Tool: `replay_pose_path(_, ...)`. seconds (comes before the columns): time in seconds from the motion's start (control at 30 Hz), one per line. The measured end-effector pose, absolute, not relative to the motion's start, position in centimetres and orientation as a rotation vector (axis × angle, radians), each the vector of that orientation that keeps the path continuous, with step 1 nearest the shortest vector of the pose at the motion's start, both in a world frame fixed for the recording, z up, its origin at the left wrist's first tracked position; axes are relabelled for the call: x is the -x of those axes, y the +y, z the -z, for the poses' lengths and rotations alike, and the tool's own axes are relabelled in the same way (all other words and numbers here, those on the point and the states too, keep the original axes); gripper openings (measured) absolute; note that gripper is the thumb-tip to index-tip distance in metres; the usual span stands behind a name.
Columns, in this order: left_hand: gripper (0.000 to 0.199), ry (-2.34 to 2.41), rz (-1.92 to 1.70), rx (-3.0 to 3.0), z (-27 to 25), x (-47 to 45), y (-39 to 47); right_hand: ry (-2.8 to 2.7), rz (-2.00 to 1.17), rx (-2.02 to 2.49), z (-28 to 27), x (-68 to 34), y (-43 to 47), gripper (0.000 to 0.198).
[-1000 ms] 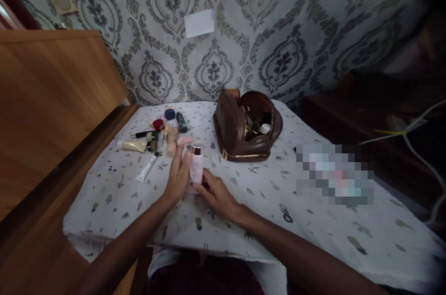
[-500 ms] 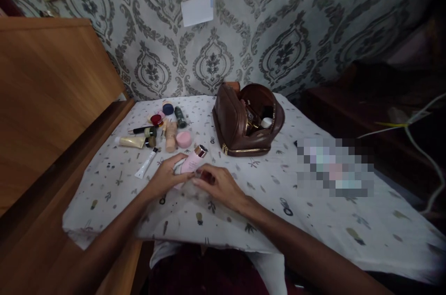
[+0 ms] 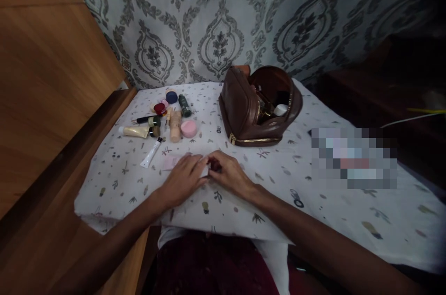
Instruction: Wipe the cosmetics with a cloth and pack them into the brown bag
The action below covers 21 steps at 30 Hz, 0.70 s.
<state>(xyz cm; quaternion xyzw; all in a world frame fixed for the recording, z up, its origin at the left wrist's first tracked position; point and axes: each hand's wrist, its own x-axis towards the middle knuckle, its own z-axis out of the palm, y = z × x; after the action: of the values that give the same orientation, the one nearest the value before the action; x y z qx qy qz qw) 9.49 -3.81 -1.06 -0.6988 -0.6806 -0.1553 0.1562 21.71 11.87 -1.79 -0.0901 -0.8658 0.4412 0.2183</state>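
One gold tube point(image 3: 135, 131) and one white tube point(image 3: 151, 153) are lying leftmost. One pink bottle point(image 3: 170, 162) is lying under the left hand point(image 3: 184, 176), whose bent fingers are holding it. One beige bottle point(image 3: 175, 126) and one pink jar point(image 3: 188, 128) are resting behind. The right hand point(image 3: 230, 174) is curling half-closed at the pink bottle's right end; its hold cannot be told. One brown bag point(image 3: 240, 104) is gaping open. One wooden panel point(image 3: 52, 76) is flanking a printed cloth point(image 3: 118, 188); patterned wallpaper point(image 3: 220, 42) is covering the wall.
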Motion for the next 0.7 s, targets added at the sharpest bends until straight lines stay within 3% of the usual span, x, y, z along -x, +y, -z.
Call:
replay_pose_path(0.3,0.025,-2.273,0.336,1.751,0.7,-5.7,-6.0,-2.462,-1.165,0.293,1.6,-21.8,11.9,0.015)
replay_pose_path(0.47,0.030,-2.312,0.454,1.643,1.6,-3.5,-8.0,-2.486,-1.125,0.298,1.6,-21.9,11.9,0.017)
replay_pose_path(0.7,0.033,-1.970,0.408,1.824,2.2,-9.1,-4.7,-2.481,-1.069,0.195,2.2,-21.9,11.9,0.013)
